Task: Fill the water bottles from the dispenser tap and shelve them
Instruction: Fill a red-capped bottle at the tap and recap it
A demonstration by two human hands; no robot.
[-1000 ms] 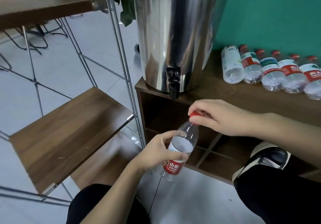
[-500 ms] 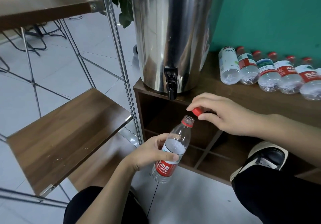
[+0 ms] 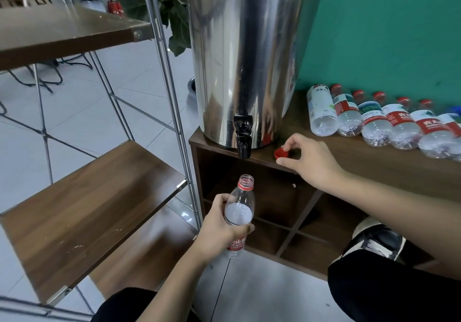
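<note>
Bottle (image 3: 240, 211) in left hand (image 3: 219, 226) stands near-upright, mouth upward.

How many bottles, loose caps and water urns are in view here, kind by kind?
Plastic bottles: 8, meaning 1 open bottle gripped by the left hand and at least 7 lying in a row on the cabinet top; the row runs off the picture's edge
Loose red cap: 1, at the right hand
Steel dispenser: 1
Total: 10
</note>
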